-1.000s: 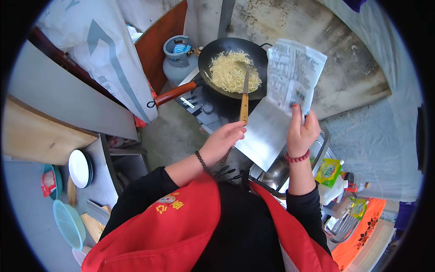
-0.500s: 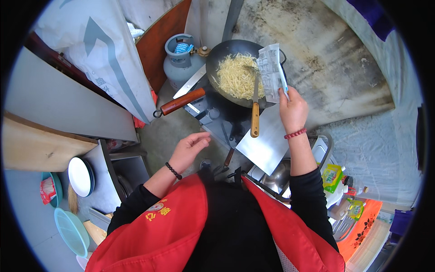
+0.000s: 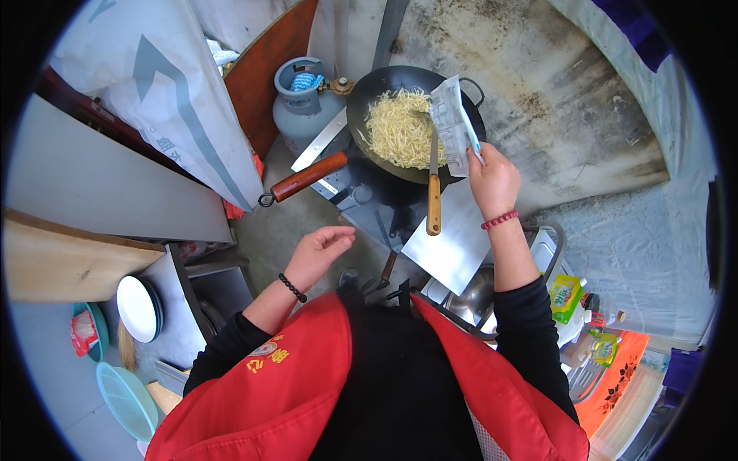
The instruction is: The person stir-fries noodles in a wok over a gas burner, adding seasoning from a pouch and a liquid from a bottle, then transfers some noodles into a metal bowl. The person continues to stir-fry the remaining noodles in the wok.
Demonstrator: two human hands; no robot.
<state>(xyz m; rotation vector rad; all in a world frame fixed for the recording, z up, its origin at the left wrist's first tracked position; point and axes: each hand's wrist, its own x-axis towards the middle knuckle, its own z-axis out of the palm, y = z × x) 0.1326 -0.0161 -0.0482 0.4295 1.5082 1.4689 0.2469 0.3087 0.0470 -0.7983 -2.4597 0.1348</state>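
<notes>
The right hand [image 3: 494, 182] pinches a packet [image 3: 451, 127] over the wok [image 3: 396, 77] (the left hand [image 3: 316, 257], half open, is well apart).

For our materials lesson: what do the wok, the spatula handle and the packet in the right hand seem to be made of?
Wok: probably iron or steel; dark, dull grey-black surface.
Spatula handle: likely wood; smooth, warm tan colour.
Packet in the right hand: perhaps plastic film or foil; thin, silvery-white, printed and bent.
</notes>
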